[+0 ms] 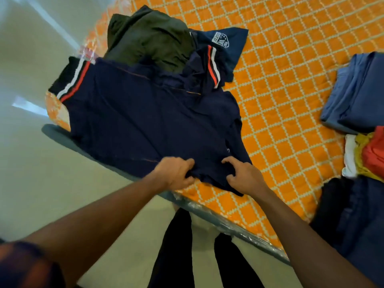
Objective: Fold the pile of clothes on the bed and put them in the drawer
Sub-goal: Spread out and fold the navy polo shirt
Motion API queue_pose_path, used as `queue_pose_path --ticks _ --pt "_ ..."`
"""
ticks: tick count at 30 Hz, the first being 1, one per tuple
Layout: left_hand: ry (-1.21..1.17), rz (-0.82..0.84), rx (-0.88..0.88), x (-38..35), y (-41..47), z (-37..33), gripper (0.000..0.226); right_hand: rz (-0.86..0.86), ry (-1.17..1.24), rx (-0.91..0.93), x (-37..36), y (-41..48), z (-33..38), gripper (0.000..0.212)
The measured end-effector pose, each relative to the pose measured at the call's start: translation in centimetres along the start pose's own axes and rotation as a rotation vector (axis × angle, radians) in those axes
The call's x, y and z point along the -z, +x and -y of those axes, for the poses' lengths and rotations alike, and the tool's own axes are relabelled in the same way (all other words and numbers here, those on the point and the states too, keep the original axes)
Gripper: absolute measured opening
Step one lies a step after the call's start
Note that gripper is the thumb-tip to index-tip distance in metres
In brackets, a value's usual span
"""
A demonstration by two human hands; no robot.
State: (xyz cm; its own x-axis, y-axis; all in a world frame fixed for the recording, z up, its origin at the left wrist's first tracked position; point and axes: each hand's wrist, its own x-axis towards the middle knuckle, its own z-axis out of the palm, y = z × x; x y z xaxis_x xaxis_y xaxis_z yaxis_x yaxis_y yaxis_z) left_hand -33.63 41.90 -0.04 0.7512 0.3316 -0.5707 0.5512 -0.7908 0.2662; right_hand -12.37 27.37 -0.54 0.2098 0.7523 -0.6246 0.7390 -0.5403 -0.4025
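Hands, left (176, 173) and right (242, 175), pinch navy shirt (145, 121) hem on bed (291, 80).

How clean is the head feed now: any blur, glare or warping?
Head view: motion blur, worst on the floor at left, with pale glare streaks; wide-angle stretches the forearms; navy shirt folds lost in dark cloth; left hand and right hand fairly sharp.

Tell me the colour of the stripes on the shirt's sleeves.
White and red stripes on the navy shirt; head view.
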Motion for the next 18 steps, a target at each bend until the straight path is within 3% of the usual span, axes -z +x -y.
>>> queue_pose_path --ticks 5,10,12,15,18 --pt "-0.307 0.169 0.016 -4.9 -1.5 -10.9 0.032 -0.108 -0.003 -0.131 1.0 -4.6 -6.7 0.022" --pt "-0.633 0.069 0.103 -4.5 -1.2 -13.1 0.014 -0.218 -0.008 -0.195 3.1 -6.4 -10.9 0.021" --pt "-0.578 0.124 0.113 -3.8 -1.0 -12.4 0.009 -0.247 0.038 -0.197 3.1 -6.4 -11.1 0.023" --pt "-0.395 0.175 0.058 -3.0 -1.1 -11.5 0.023 -0.268 0.218 -0.180 2.6 -5.9 -10.2 0.022" --pt "-0.524 0.163 0.117 -3.0 -1.3 -10.8 0.021 -0.300 0.114 -0.158 2.1 -5.6 -9.6 0.027"
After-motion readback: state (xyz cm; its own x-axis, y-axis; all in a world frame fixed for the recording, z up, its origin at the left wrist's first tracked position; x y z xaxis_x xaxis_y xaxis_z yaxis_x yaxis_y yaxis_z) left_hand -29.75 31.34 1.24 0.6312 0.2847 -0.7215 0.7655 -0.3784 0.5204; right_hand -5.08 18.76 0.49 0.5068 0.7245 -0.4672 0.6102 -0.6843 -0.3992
